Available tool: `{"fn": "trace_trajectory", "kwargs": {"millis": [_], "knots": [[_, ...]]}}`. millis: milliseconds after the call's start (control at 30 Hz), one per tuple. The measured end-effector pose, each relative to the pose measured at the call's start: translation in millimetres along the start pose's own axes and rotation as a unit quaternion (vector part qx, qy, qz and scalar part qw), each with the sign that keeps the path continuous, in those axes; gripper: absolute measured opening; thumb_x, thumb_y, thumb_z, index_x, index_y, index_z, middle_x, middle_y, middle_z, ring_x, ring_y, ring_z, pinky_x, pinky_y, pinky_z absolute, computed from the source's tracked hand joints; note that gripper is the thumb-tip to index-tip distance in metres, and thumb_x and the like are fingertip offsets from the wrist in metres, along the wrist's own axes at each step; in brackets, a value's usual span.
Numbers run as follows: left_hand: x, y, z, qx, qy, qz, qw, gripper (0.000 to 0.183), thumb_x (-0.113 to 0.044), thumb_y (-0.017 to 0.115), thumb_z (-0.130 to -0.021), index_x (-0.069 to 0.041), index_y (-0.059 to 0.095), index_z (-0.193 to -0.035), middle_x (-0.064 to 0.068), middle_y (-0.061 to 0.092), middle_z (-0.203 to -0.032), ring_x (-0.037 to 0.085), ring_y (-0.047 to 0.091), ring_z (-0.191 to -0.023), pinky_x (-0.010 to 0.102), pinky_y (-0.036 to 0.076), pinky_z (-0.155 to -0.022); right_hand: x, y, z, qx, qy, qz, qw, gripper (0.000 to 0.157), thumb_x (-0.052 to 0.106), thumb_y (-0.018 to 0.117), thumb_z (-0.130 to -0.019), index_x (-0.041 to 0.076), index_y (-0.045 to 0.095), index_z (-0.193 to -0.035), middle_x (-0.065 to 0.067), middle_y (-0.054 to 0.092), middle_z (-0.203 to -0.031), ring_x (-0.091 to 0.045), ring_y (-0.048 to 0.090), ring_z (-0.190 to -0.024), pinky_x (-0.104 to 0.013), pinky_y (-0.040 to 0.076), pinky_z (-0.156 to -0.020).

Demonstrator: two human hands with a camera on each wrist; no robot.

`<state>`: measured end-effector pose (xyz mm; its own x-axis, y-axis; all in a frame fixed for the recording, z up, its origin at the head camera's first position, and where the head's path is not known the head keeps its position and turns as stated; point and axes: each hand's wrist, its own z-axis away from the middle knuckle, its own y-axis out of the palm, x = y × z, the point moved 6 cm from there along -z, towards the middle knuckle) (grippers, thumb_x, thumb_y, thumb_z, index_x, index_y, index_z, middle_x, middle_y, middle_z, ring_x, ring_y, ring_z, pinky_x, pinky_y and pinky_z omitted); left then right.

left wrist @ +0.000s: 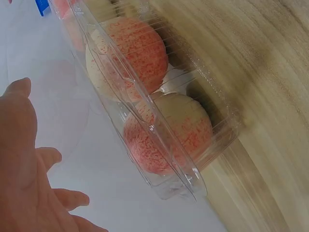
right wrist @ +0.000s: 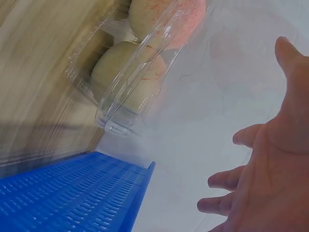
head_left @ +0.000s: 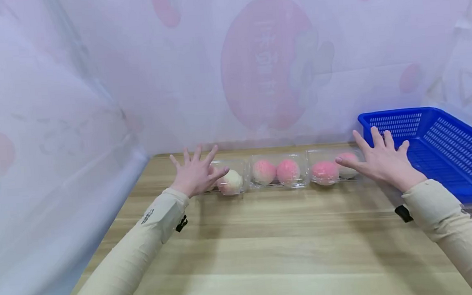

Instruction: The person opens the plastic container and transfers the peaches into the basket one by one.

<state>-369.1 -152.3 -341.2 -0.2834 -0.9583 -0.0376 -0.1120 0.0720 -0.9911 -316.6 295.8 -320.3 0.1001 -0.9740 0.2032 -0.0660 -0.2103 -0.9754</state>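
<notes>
Three clear plastic boxes stand in a row along the back of the table, each with two pink and cream peaches inside. Over the left box [head_left: 242,170] my left hand [head_left: 196,173] hovers with fingers spread, hiding one of its peaches; the left wrist view shows both peaches [left wrist: 169,133] behind clear plastic. The middle box [head_left: 278,158] has no hand near it. My right hand [head_left: 385,160] is held with fingers spread by the right box [head_left: 316,154], whose peach [right wrist: 123,75] shows in the right wrist view. Neither hand holds anything.
A blue slotted plastic basket [head_left: 444,192] stands at the right, partly behind my right hand. The wooden table [head_left: 284,244] stretches toward me. Pale printed cloth [head_left: 173,78] hangs behind and at both sides.
</notes>
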Motion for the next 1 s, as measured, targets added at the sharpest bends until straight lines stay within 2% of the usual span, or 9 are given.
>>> {"fn": "trace_trajectory", "kwargs": {"millis": [200, 367, 500, 600, 733, 833, 933, 1000], "knots": [[-1.2, -1.6, -4.2, -0.006, 0.01, 0.0, 0.9999, 0.085, -0.081, 0.026, -0.089, -0.034, 0.012, -0.158, 0.018, 0.008, -0.162, 0.062, 0.002, -0.136, 0.083, -0.007, -0.097, 7.5, -4.3, -2.9, -0.002, -0.002, -0.005, 1.0, 0.107, 0.081, 0.041, -0.085, 0.013, 0.003, -0.158, -0.037, -0.006, -0.154, -0.059, -0.014, -0.136, -0.085, -0.007, -0.093], [0.6, -4.3, -2.0, -0.013, 0.018, 0.032, 0.9992, 0.082, -0.076, 0.029, -0.092, -0.031, 0.014, -0.159, 0.017, 0.01, -0.162, 0.059, 0.005, -0.138, 0.079, -0.007, -0.102, 16.9, -6.6, -5.1, -0.022, -0.009, -0.032, 0.999, 0.103, 0.077, 0.041, -0.088, 0.003, 0.018, -0.156, -0.037, 0.004, -0.154, -0.061, 0.0, -0.136, -0.081, 0.006, -0.098], [4.4, -6.2, 2.0, -0.026, 0.023, 0.086, 0.9957, 0.077, -0.066, 0.038, -0.097, -0.025, 0.016, -0.159, 0.018, 0.017, -0.16, 0.054, 0.01, -0.14, 0.077, 0.001, -0.105, 27.3, -9.5, -7.0, -0.058, -0.026, -0.041, 0.997, 0.097, 0.072, 0.044, -0.091, -0.006, 0.031, -0.148, -0.037, 0.017, -0.15, -0.061, 0.015, -0.133, -0.077, 0.019, -0.098], [6.7, -6.1, 4.8, -0.037, 0.03, 0.107, 0.9931, 0.074, -0.06, 0.041, -0.099, -0.022, 0.017, -0.158, 0.02, 0.022, -0.158, 0.05, 0.02, -0.14, 0.076, 0.009, -0.107, 33.4, -13.2, -7.9, -0.088, -0.04, -0.05, 0.994, 0.091, 0.067, 0.045, -0.094, -0.009, 0.036, -0.144, -0.038, 0.025, -0.146, -0.06, 0.024, -0.129, -0.075, 0.027, -0.097], [8.4, -6.5, 8.2, -0.044, 0.039, 0.124, 0.9905, 0.068, -0.055, 0.041, -0.101, -0.022, 0.02, -0.157, 0.023, 0.027, -0.155, 0.048, 0.035, -0.133, 0.07, 0.028, -0.106, 41.8, -15.0, -8.3, -0.097, -0.045, -0.077, 0.991, 0.086, 0.062, 0.045, -0.097, -0.011, 0.038, -0.142, -0.038, 0.032, -0.141, -0.058, 0.029, -0.127, -0.073, 0.031, -0.097], [13.0, -6.9, 10.9, -0.037, 0.026, 0.135, 0.9898, 0.068, -0.053, 0.04, -0.102, -0.017, 0.021, -0.156, 0.025, 0.031, -0.152, 0.047, 0.038, -0.131, 0.065, 0.036, -0.103, 49.3, -12.6, -7.8, -0.086, -0.045, -0.113, 0.989, 0.081, 0.058, 0.044, -0.099, -0.011, 0.04, -0.14, -0.036, 0.036, -0.139, -0.055, 0.031, -0.128, -0.07, 0.032, -0.099], [19.2, -7.2, 12.9, -0.028, 0.007, 0.148, 0.9886, 0.07, -0.051, 0.04, -0.103, -0.009, 0.021, -0.156, 0.026, 0.032, -0.151, 0.045, 0.035, -0.134, 0.062, 0.034, -0.107, 56.2, -11.5, -6.7, -0.087, -0.051, -0.157, 0.982, 0.071, 0.052, 0.046, -0.101, -0.012, 0.046, -0.134, -0.034, 0.046, -0.132, -0.05, 0.041, -0.123, -0.065, 0.037, -0.098], [23.6, -7.5, 14.7, -0.026, -0.005, 0.173, 0.9847, 0.07, -0.048, 0.041, -0.103, -0.004, 0.022, -0.155, 0.027, 0.032, -0.151, 0.045, 0.032, -0.136, 0.061, 0.03, -0.109, 60.2, -11.8, -5.5, -0.094, -0.055, -0.187, 0.976, 0.062, 0.047, 0.048, -0.101, -0.01, 0.053, -0.126, -0.03, 0.055, -0.123, -0.044, 0.05, -0.115, -0.06, 0.043, -0.094]]}}
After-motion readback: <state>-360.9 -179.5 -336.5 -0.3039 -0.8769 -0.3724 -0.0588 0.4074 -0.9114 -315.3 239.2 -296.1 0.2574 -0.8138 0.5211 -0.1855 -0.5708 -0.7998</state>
